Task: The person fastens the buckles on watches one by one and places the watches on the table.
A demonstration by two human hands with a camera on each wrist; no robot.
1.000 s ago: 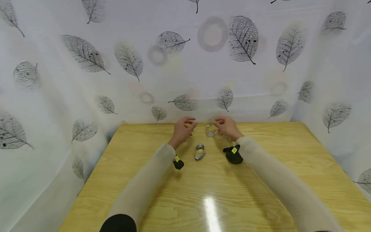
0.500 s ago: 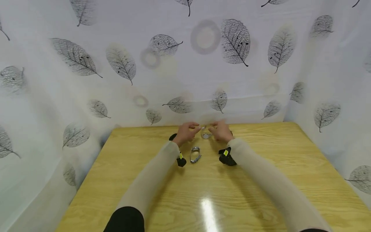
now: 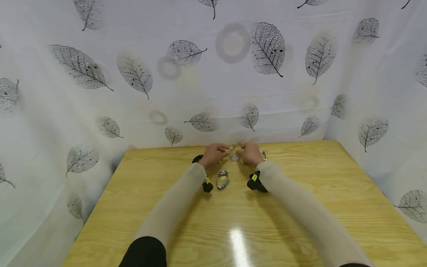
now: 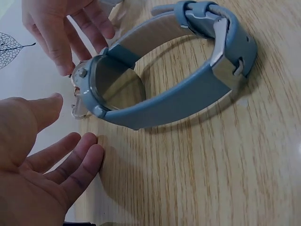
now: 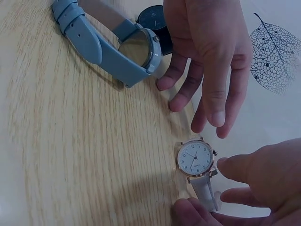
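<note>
A white-strapped watch with a rose-gold case (image 5: 195, 157) lies at the table's back edge, between my hands. My right hand (image 3: 250, 153) is at this watch; in the right wrist view its thumb tip is by the crown and its loosely bent fingers are beside the strap. I cannot tell whether they touch. On the other side, my left hand (image 3: 213, 155) has its thumb and fingers spread, holding nothing. A blue-strapped watch (image 4: 164, 110) stands on its side, buckled in a loop, nearer the front. A black watch (image 5: 153, 19) is beside my left hand, partly hidden.
Another light-strapped watch (image 3: 263, 155) shows to the right of my right hand, mostly hidden behind it. The wooden table (image 3: 293, 211) ends at a white curtain (image 3: 207, 89) printed with leaves. Black wrist cameras (image 3: 207, 186) hang under both sleeves.
Both hands have come closer to the white-strapped watch, the right one moving left towards it. The head view has shifted slightly. The blue watch stays on the table.
</note>
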